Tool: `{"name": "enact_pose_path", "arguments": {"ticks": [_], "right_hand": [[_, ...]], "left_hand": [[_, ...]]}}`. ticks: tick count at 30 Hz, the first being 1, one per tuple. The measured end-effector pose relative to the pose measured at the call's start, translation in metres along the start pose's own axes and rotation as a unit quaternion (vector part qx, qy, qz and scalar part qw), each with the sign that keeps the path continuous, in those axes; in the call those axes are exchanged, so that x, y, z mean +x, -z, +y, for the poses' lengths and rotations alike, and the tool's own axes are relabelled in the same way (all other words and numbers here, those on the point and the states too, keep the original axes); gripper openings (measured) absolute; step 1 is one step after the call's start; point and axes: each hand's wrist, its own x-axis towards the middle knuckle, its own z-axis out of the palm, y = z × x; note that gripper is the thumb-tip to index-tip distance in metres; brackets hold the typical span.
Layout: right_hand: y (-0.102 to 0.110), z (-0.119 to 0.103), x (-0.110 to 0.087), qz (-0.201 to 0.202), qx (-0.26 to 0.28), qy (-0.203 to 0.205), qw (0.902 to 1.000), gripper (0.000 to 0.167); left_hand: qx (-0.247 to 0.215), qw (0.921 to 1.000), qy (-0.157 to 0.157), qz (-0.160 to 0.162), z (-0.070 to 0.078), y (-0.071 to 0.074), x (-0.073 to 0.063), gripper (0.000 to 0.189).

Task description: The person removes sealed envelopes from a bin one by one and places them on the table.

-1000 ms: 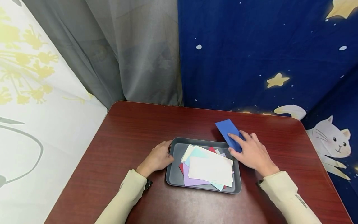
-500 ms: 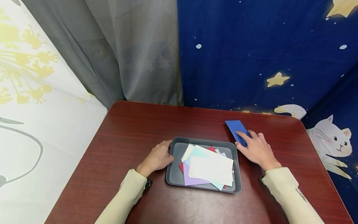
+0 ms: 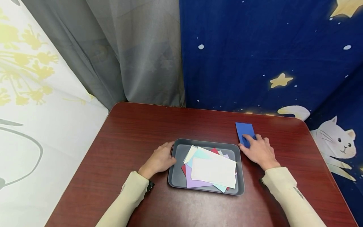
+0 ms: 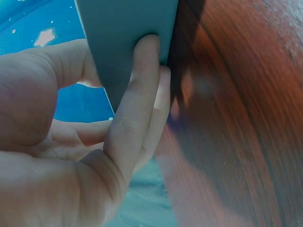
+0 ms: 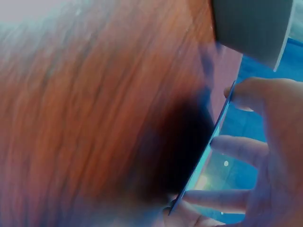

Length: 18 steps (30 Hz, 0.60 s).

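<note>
A blue paper card (image 3: 244,129) is in my right hand (image 3: 259,151), just past the tray's far right corner. In the right wrist view the card (image 5: 201,163) appears almost edge-on, pinched between thumb and fingers, a little above the table. My left hand (image 3: 158,159) grips the left wall of a dark grey tray (image 3: 176,181). In the left wrist view the fingers press the outside of the tray (image 4: 125,28), with the thumb on its rim side. Loosely stacked paper cards lie in the tray, a white card (image 3: 214,171) on top and a purple card (image 3: 195,183) beneath.
The tray stands on a red-brown wooden table (image 3: 141,126). Behind the table hang a grey curtain (image 3: 150,63) and a blue starry curtain (image 3: 241,63). A white patterned cloth (image 3: 42,142) hangs at the left.
My right hand has moved right with the blue card, away from the tray's far edge. The card has turned to point more straight back. The left hand and the tray have stayed put.
</note>
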Motion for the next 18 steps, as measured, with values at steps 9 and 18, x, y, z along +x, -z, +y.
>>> {"name": "enact_pose_path", "arguments": {"ticks": [9,18], "right_hand": [[-0.004,-0.007,0.004,0.005,0.0,-0.026,0.9996,0.078],[-0.001,-0.009,-0.005,0.048,0.005,-0.008,0.9988,0.063]], "left_hand": [[-0.001,0.9997,0.023,-0.007,0.048,0.029,-0.02,0.073],[0.005,1.0,0.002,0.0,0.02,0.013,-0.01,0.074]]}}
